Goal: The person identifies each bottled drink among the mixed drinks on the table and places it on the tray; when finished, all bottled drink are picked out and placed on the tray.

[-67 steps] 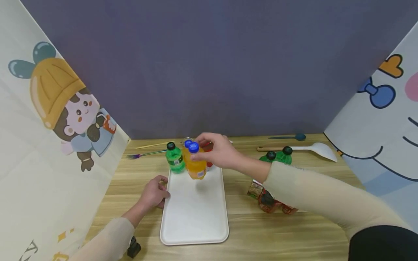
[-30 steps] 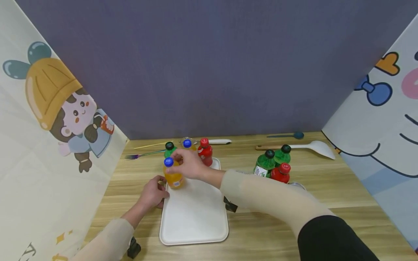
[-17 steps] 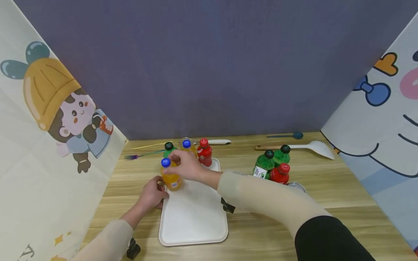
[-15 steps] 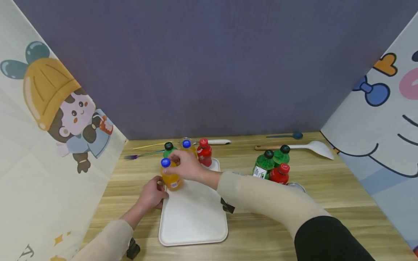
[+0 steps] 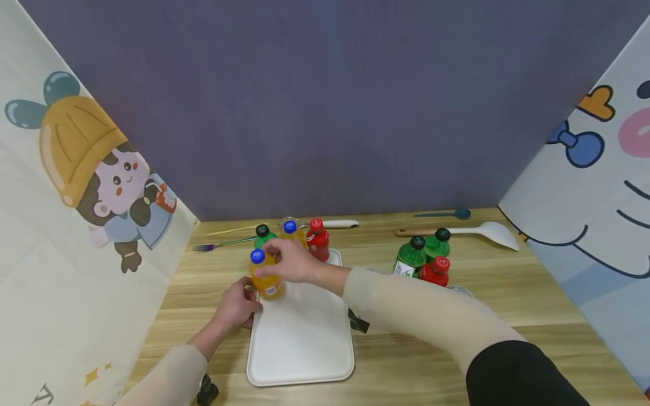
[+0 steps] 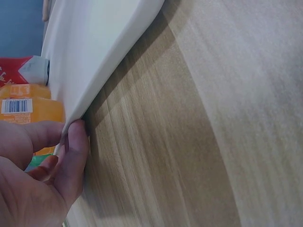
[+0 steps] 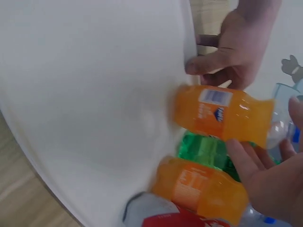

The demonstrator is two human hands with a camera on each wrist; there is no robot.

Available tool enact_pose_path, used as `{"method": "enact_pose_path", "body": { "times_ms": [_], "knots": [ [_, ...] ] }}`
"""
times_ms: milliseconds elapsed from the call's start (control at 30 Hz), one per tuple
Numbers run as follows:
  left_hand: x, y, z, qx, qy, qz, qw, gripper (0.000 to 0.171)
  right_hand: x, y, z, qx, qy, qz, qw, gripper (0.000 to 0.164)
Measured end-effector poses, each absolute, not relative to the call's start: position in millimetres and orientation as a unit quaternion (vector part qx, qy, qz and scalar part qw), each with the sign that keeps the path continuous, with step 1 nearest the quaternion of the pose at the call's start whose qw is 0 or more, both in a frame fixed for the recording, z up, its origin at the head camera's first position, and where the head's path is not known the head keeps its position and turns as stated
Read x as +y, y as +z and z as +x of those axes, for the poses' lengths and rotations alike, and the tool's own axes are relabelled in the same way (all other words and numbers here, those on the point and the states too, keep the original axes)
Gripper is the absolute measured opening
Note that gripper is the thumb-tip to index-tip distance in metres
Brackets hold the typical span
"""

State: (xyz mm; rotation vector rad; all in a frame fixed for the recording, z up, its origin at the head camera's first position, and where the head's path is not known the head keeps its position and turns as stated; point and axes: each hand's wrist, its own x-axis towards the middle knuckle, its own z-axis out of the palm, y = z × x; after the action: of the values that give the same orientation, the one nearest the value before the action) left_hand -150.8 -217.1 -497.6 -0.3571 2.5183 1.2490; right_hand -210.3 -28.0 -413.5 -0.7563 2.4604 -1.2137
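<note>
Clearly, the orange drink bottle [image 5: 267, 286] in the right hand [image 5: 291, 260] is small and plump, with a blue cap [image 5: 258, 256], a see-through neck and a matching orange label that carries a white barcode patch [image 7: 216, 97] and a small blue mark. Its place is the far left corner of the tray [image 5: 302, 344], close by the left hand [image 5: 236, 304]; the base seems to rest on the tray, though the blur in the right wrist view makes that hard to confirm. The right hand pinches the bottle's upper part between thumb and fingers. The left hand pinches the tray's left rim, thumb above and fingers below. The tray is plain white, with rounded corners and a low raised edge.

Counted up, there are two orange bottles, the second [image 5: 294, 233] farther back on the tray; three green bottles, one [image 5: 263, 239] at the tray and two [image 5: 410, 255] together on the right of the table [image 5: 406, 366]; and two red bottles, one [image 5: 317, 242] at the tray's far end and one [image 5: 434, 273] beside the green pair. One fork [image 5: 215, 246], one strainer [image 5: 340, 224] and two spoons [image 5: 492, 232] lie along the back.
</note>
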Motion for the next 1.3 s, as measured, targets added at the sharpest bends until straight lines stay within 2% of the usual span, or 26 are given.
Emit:
{"method": "enact_pose_path", "body": {
  "times_ms": [233,400,600,800,933,1300],
  "knots": [
    [-216.2,-493.4,-146.7,0.878,0.436,-0.122,0.155,0.070,-17.3,-395.1,-207.6,0.849,-0.388,-0.291,0.210,0.062],
    [-216.8,-494.8,-146.1,0.875,0.443,-0.119,0.154,0.068,-9.1,-383.0,-201.5,0.854,-0.358,-0.305,0.223,0.070],
    [-218.0,-499.0,-147.1,0.873,0.448,-0.120,0.152,0.069,7.7,-362.3,-196.7,0.840,-0.373,-0.334,0.209,0.071],
    [-217.9,-499.7,-148.9,0.874,0.447,-0.117,0.150,0.071,35.3,-338.3,-194.2,0.819,-0.410,-0.353,0.193,0.058],
    [-218.0,-500.0,-149.1,0.874,0.447,-0.117,0.150,0.071,61.3,-325.0,-194.2,0.814,-0.421,-0.359,0.176,0.056],
    [-219.1,-499.2,-148.6,0.874,0.444,-0.124,0.155,0.074,153.2,-301.3,-182.4,0.830,-0.458,-0.287,0.138,0.054]
  ]
}}
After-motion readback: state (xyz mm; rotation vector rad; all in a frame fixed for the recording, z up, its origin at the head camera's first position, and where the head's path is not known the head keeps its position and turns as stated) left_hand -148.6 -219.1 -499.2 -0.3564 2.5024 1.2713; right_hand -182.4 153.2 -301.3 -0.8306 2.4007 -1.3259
